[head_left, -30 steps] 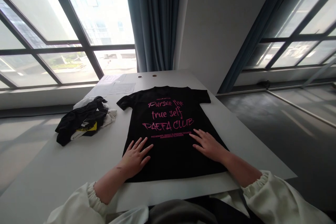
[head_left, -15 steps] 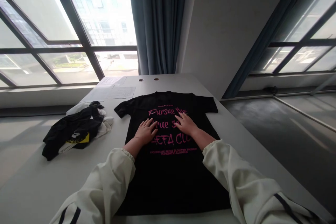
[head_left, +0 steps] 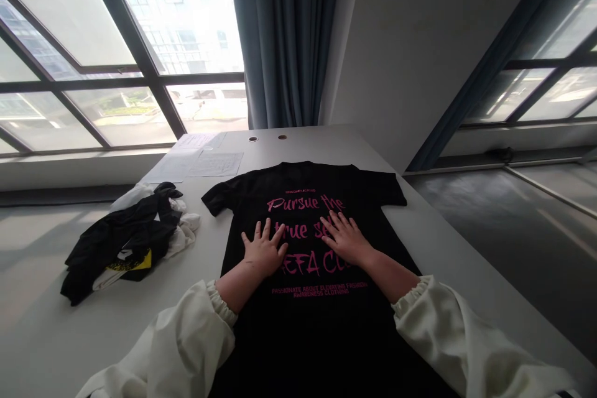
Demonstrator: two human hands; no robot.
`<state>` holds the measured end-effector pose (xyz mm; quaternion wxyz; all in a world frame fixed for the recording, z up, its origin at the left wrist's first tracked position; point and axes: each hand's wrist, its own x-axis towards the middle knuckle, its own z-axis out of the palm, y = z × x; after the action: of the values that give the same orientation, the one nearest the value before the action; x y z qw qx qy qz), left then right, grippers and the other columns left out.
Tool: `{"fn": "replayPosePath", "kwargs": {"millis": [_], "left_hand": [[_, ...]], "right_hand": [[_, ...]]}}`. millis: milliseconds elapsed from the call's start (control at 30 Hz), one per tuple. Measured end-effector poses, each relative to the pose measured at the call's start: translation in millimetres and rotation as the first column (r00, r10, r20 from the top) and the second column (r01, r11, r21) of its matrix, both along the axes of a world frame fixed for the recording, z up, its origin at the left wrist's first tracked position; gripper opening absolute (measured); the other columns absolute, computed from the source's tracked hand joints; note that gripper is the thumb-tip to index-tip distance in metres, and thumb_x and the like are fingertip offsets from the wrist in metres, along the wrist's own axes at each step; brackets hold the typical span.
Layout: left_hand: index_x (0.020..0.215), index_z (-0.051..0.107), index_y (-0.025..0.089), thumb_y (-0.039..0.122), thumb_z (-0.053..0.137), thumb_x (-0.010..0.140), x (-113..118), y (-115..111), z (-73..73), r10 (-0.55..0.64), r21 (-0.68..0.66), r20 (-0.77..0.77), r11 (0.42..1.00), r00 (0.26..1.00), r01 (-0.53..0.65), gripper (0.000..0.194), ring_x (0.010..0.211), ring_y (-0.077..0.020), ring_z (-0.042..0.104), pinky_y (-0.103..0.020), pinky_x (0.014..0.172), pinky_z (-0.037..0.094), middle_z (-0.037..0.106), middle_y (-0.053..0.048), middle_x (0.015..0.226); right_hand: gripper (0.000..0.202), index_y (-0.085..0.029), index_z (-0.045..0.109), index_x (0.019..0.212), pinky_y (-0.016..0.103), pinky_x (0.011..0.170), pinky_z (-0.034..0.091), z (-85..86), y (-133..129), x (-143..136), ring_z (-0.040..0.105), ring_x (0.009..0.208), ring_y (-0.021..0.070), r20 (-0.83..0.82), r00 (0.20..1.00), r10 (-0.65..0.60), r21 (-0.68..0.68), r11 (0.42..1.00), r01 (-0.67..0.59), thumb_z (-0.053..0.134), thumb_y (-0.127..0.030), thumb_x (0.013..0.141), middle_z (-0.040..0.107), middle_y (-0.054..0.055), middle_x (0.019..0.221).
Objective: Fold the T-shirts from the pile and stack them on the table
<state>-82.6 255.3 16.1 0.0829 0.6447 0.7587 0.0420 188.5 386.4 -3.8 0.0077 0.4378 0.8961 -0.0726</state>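
Observation:
A black T-shirt (head_left: 317, 336) with pink lettering lies spread flat on the white table, its neck end away from me and both short sleeves out to the sides. My left hand (head_left: 265, 250) rests on the left part of the print, palm down with fingers spread. On the right part of the lettering lies my right hand (head_left: 345, 239), also flat and with its fingers apart. Neither hand grips the cloth. Some of the print is hidden under my hands, and the shirt's lower hem is out of view.
To the left, a crumpled pile of black and white clothes (head_left: 125, 236) with a yellow patch sits on the table (head_left: 153, 329). Sheets of paper (head_left: 217, 163) lie at the far left, near two round cable holes. A blue curtain (head_left: 284, 43) hangs behind the table.
My view has moved slightly closer, so the shirt looks larger and its lower hem has left the picture. The fingers of both hands are spread wider on the cloth.

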Motion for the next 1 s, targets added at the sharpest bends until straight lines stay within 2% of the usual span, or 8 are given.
{"fn": "replayPosePath", "kwargs": {"millis": [133, 267, 433, 567, 667, 867, 933, 1000], "left_hand": [[0.165, 0.038, 0.039, 0.065, 0.042, 0.102, -13.9, 42.7, 9.2, 0.031, 0.1, -0.025, 0.995, 0.999, -0.028, 0.068, 0.162, -0.0419, 0.02, -0.072, 0.124, 0.019, 0.023, -0.007, 0.177], [0.167, 0.037, 0.032, 0.062, 0.031, 0.105, -50.7, 84.4, 11.1, 0.214, 0.09, -0.015, 0.973, 0.977, -0.212, 0.069, 0.162, -0.0376, 0.021, -0.063, 0.128, 0.019, 0.025, -0.01, 0.176], [0.165, 0.041, 0.03, 0.067, 0.028, 0.104, -76.9, 95.0, -2.9, 0.241, 0.107, -0.021, 0.965, 0.97, -0.238, 0.072, 0.163, -0.0338, 0.02, -0.057, 0.13, 0.017, 0.027, -0.01, 0.176], [0.164, 0.042, 0.03, 0.066, 0.031, 0.104, -74.5, 91.8, -4.2, 0.247, 0.111, -0.026, 0.964, 0.969, -0.243, 0.071, 0.163, -0.0327, 0.021, -0.057, 0.131, 0.016, 0.027, -0.01, 0.176], [0.164, 0.042, 0.031, 0.067, 0.031, 0.104, -73.0, 91.9, -1.8, 0.248, 0.096, -0.024, 0.965, 0.969, -0.245, 0.071, 0.163, -0.0324, 0.021, -0.056, 0.131, 0.017, 0.028, -0.008, 0.176], [0.164, 0.042, 0.031, 0.065, 0.031, 0.104, -74.4, 92.5, -3.5, 0.252, 0.106, -0.027, 0.963, 0.967, -0.248, 0.07, 0.163, -0.0327, 0.021, -0.057, 0.131, 0.017, 0.028, -0.007, 0.176], [0.164, 0.042, 0.032, 0.065, 0.032, 0.103, -74.2, 92.3, -4.4, 0.25, 0.111, -0.026, 0.963, 0.968, -0.246, 0.07, 0.163, -0.0328, 0.021, -0.057, 0.131, 0.017, 0.029, -0.007, 0.175], [0.164, 0.042, 0.032, 0.065, 0.032, 0.103, -73.8, 92.1, -4.5, 0.252, 0.119, -0.028, 0.962, 0.967, -0.247, 0.07, 0.163, -0.0325, 0.022, -0.057, 0.131, 0.016, 0.029, -0.007, 0.175]], "right_hand": [[0.071, -0.03, 0.039, 0.166, 0.06, 0.127, 0.026, 14.8, 45.0, -3.7, 0.021, 0.162, 0.0364, -0.052, 0.998, 0.025, 0.067, 0.998, -0.022, 0.031, -0.067, 0.105, 0.023, 0.01, 0.177], [0.069, -0.021, 0.043, 0.163, 0.059, 0.128, 0.023, 38.9, 130.8, 7.3, 0.025, 0.16, 0.0373, -0.046, 0.992, -0.12, 0.216, 0.968, 0.127, 0.035, -0.059, 0.106, 0.033, 0.015, 0.173], [0.069, -0.019, 0.039, 0.164, 0.058, 0.127, 0.026, 38.9, 215.3, 52.0, 0.026, 0.159, 0.0359, 0.051, 0.916, -0.399, 0.056, 0.917, 0.396, 0.03, -0.055, 0.106, 0.032, 0.015, 0.173], [0.072, -0.022, 0.031, 0.169, 0.058, 0.127, 0.025, 12.8, 233.3, 79.8, 0.026, 0.16, 0.0365, 0.051, 0.894, -0.446, -0.003, 0.895, 0.447, 0.026, -0.056, 0.106, 0.023, 0.012, 0.177], [0.075, -0.026, 0.025, 0.171, 0.063, 0.128, 0.019, -2.7, 234.3, 92.7, 0.018, 0.162, 0.0392, 0.0, 0.826, -0.564, -0.002, 0.826, 0.564, 0.02, -0.061, 0.105, 0.015, 0.01, 0.179], [0.082, -0.023, 0.026, 0.171, 0.071, 0.124, 0.02, 3.5, 241.3, 100.1, 0.018, 0.161, 0.0458, 0.014, 0.71, -0.704, -0.057, 0.708, 0.704, 0.023, -0.067, 0.102, 0.014, 0.018, 0.178], [0.081, -0.021, 0.03, 0.169, 0.07, 0.124, 0.019, 10.3, 244.1, 90.2, 0.016, 0.161, 0.0451, 0.007, 0.741, -0.672, -0.01, 0.741, 0.672, 0.024, -0.066, 0.103, 0.016, 0.018, 0.177], [0.078, -0.02, 0.031, 0.169, 0.065, 0.127, 0.017, 15.2, 245.8, 74.0, 0.012, 0.163, 0.0414, -0.024, 0.827, -0.562, 0.078, 0.823, 0.562, 0.023, -0.064, 0.104, 0.018, 0.015, 0.177]]}}
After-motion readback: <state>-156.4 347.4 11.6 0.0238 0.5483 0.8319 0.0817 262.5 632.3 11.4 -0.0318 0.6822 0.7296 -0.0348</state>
